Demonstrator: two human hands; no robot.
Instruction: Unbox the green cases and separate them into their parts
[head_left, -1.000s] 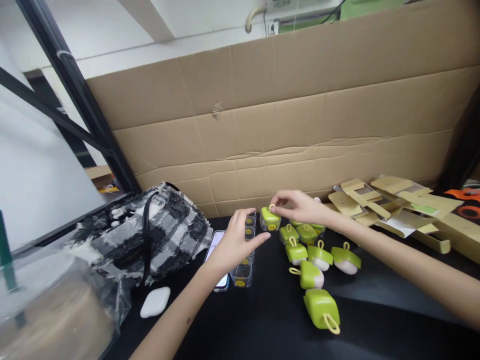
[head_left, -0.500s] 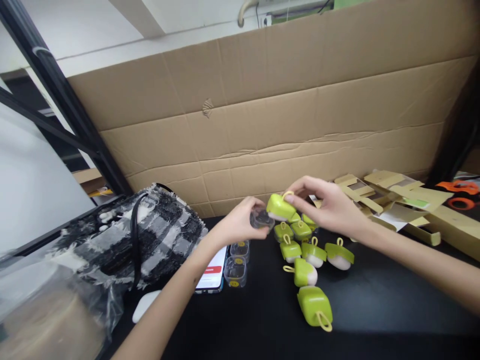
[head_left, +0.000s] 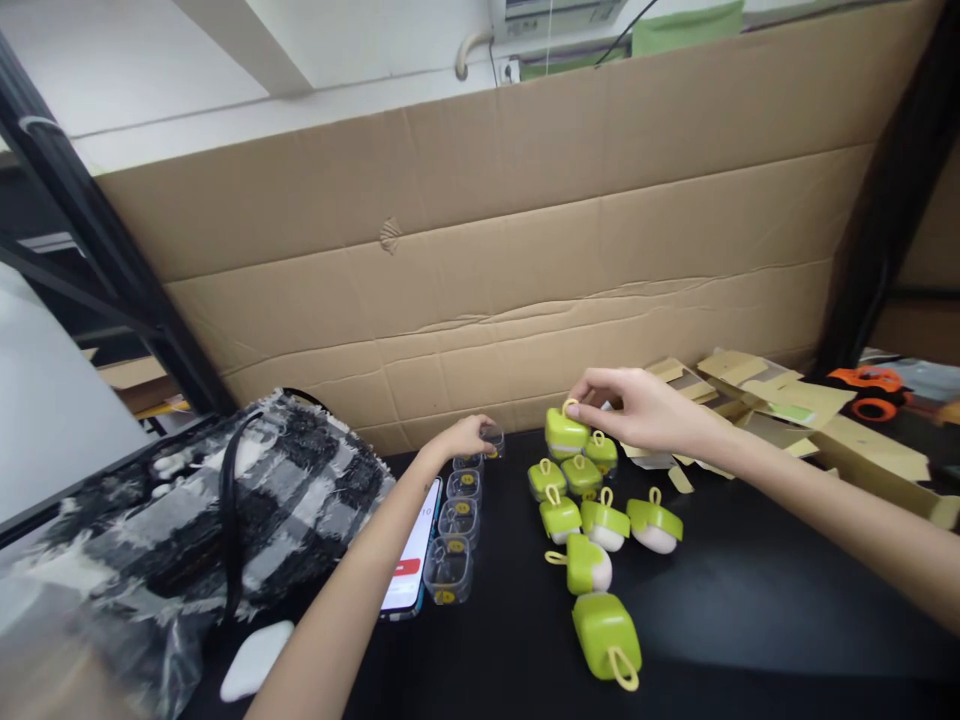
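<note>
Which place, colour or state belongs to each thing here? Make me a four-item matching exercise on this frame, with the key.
1. left hand
2. right hand
3. phone
4. checked bag

A. lit up
B. fingers at a clear container
C. black, grey and white
D. pinching the yellow loop of a green-lidded container

Pairs: 1-B; 2-D; 3-A; 4-C

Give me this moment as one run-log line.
left hand: grasping clear plastic container | right hand: pinching yellow loop of green case | smartphone: lit, beside row of clear containers
</note>
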